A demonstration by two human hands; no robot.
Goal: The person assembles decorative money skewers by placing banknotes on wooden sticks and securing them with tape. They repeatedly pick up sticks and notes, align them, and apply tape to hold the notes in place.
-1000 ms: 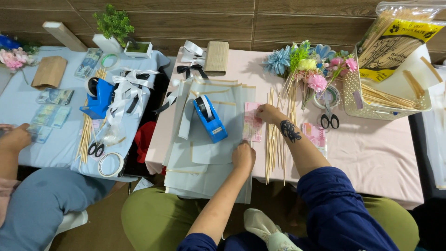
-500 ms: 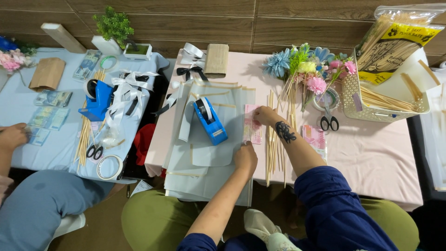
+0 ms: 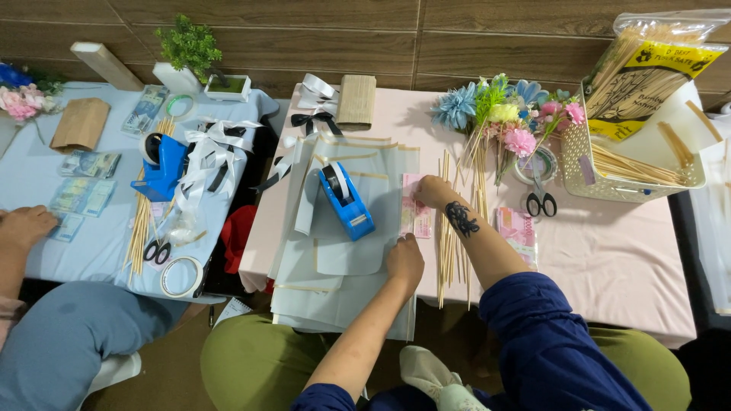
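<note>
The blue tape dispenser [image 3: 346, 201] sits on grey wrapping sheets [image 3: 335, 259]. The left hand [image 3: 405, 261] presses flat on their edge, holding nothing. The right hand [image 3: 432, 190] pinches pink banknotes [image 3: 415, 215] beside bamboo skewers [image 3: 449, 236]; a careless sweep could scatter those.

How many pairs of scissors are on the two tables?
2. One pair of scissors lies on the pink table, right of the flowers; the other pair lies on the blue table beside the sticks. More may be hidden under the sheets.
</note>
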